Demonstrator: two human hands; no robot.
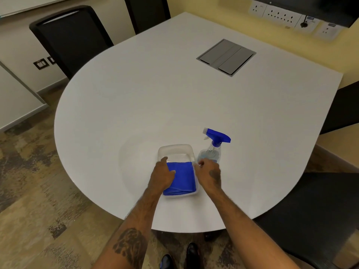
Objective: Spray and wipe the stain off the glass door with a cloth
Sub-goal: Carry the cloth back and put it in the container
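Note:
A folded blue cloth lies in a clear plastic tray near the front edge of the white table. My left hand rests on the cloth's left side, thumb laid over the fabric. My right hand hovers at the tray's right rim with fingers loosely curled, holding nothing that I can see. Just behind it stands a clear spray bottle with a blue trigger head. No glass door appears in view.
A grey cable hatch is set into the table's far side. Black chairs stand at the back left and at the right. Wall sockets line the yellow wall. Patterned carpet lies to the left.

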